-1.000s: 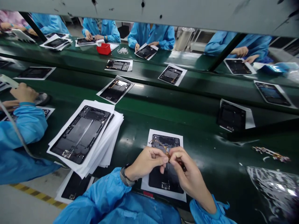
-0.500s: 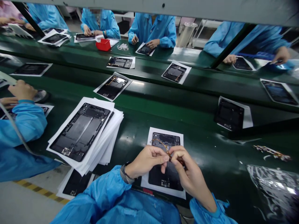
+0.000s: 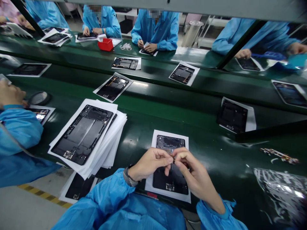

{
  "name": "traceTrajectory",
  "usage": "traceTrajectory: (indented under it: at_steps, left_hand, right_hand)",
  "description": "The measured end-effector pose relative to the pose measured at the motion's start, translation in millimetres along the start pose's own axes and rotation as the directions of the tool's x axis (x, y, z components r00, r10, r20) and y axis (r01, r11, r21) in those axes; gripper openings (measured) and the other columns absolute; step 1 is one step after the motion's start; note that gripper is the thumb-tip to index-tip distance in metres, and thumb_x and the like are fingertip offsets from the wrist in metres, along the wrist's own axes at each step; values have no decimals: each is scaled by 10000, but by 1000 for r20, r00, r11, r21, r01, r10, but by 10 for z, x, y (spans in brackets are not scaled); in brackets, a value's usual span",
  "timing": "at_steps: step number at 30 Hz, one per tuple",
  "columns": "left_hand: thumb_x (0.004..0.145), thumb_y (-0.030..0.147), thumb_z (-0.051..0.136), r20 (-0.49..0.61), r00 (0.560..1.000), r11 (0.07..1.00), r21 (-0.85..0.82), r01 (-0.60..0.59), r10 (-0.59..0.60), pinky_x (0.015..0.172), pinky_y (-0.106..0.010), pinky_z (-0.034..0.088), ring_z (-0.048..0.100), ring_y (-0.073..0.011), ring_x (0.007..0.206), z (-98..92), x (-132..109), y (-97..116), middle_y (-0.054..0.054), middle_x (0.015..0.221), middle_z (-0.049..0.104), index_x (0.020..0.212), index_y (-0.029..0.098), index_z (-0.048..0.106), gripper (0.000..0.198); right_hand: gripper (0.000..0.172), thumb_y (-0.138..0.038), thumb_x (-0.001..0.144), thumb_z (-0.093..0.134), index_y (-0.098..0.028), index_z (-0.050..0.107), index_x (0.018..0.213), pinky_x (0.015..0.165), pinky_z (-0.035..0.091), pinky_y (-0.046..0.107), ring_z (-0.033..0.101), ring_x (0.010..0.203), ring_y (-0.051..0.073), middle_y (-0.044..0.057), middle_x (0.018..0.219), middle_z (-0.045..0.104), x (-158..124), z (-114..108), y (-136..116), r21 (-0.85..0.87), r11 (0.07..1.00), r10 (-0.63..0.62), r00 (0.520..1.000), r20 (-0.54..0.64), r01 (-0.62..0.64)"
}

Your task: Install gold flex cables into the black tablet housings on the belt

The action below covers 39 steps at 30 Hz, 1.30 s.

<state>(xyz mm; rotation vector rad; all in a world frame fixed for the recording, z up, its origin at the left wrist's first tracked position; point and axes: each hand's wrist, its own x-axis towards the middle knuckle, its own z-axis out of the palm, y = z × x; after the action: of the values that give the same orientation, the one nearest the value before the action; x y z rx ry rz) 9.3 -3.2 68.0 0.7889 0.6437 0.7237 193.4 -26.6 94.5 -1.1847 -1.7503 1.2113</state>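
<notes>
In the head view, the left hand (image 3: 150, 164) and right hand (image 3: 193, 172) pinch a small amber flex cable (image 3: 172, 158) between nearly closed fingertips, now gathered tight rather than trailing. It sits just above a dark tablet housing (image 3: 170, 143), on a white sheet (image 3: 169, 134) on the green worktop (image 3: 216, 163).

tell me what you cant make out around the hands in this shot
Head view only:
- Small amber part between the left hand and right hand: mostly covered by their grip, so its shape is hidden.
- Middle of the dark device housing: blocked by both hands.
- Small copper-coloured parts at right: too small to identify.
- Clear plastic sheet: cut off by the lower right edge.
</notes>
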Motion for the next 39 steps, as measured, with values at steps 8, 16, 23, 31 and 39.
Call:
traceTrajectory:
  at_steps: [8, 16, 23, 31, 39]
  left_hand:
    - [801, 497, 734, 31, 1000, 1000, -5, 1, -1, 635, -229, 432, 566, -106, 532, -19, 9, -5, -28, 580, 625, 722, 94, 649, 420]
    - [794, 498, 739, 24, 999, 1000, 21, 21, -22, 649, -233, 432, 567, -111, 543, -5, 1, 30, -23, 569, 619, 711, 101, 645, 416]
    - [808, 479, 733, 28, 1000, 1000, 20, 2, -2, 649, -237, 430, 562, -113, 546, -7, -3, 29, -28, 566, 616, 703, 100, 641, 404]
    - [811, 461, 736, 26, 1000, 999, 35, -3, 2, 632, -235, 434, 567, -111, 542, -16, -1, 41, -26, 575, 621, 712, 100, 640, 387]
    - [801, 456, 749, 27, 1000, 1000, 11, -12, 12, 632, -240, 436, 575, -108, 521, -89, 26, -5, -30, 586, 623, 722, 86, 655, 390]
  right_hand:
    - [142, -276, 1001, 449, -222, 519, 890, 730, 448, 280, 557, 886, 173, 60, 1023, 558, 26, -18, -37, 21, 1000, 5, 999, 37, -6]
    - [151, -295, 1001, 445, -222, 525, 895, 695, 453, 290, 556, 814, 171, 63, 999, 574, 65, -72, -103, 4, 1000, 26, 995, 98, -27]
    - [134, -286, 1002, 446, -227, 519, 906, 695, 448, 286, 550, 809, 161, 50, 994, 564, 68, -72, -99, 7, 999, 38, 993, 112, -39]
    - [95, -314, 976, 513, -229, 508, 934, 684, 484, 285, 577, 818, 165, 48, 973, 568, 108, -63, -95, 73, 993, 85, 993, 82, -91]
    - [86, -211, 957, 536, -212, 619, 974, 598, 475, 250, 593, 765, 149, 53, 949, 600, 6, 2, -61, -137, 989, -77, 977, -198, 51]
